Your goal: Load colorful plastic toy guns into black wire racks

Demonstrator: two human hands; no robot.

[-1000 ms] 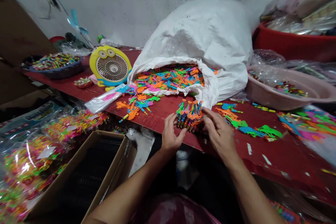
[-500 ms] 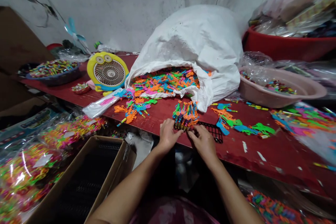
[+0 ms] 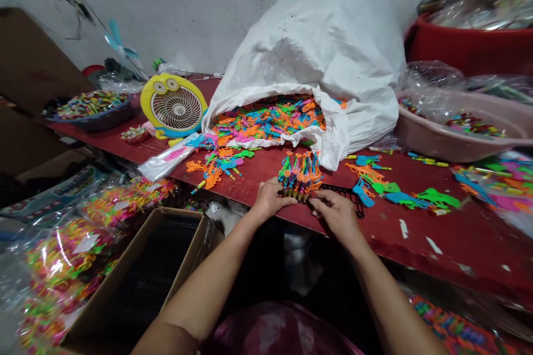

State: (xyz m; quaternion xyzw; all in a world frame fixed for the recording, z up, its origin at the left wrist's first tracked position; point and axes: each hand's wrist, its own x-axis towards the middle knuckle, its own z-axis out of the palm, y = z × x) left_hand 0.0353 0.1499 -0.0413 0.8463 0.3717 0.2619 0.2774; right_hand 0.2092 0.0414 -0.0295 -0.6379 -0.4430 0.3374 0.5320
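Note:
At the table's front edge lies a black plastic rack (image 3: 347, 195) with an open grid. Its left part carries a tight row of small coloured plastic pieces (image 3: 300, 173), orange, green, blue and pink, with tube-like ends toward me. My left hand (image 3: 270, 199) grips the rack's left end, its thumb along the front. My right hand (image 3: 336, 215) is closed at the row's right end, thumb and forefinger together by the tube ends; what lies between them is too small to tell. The rack's bare right part extends beyond that hand.
Behind the rack a big white sack (image 3: 308, 39) spills similar pieces. Loose pieces (image 3: 220, 166) lie left, more (image 3: 387, 188) right. A yellow fan (image 3: 177, 106), a pink basin (image 3: 449, 133) and a blue bowl (image 3: 91, 113) stand around. Below left is a cardboard box (image 3: 183, 283) of black racks.
The view has shifted, so the table's things sit slightly differently in frame. Both hands stay at the rack; my right hand's fingers have moved slightly at the row's right end.

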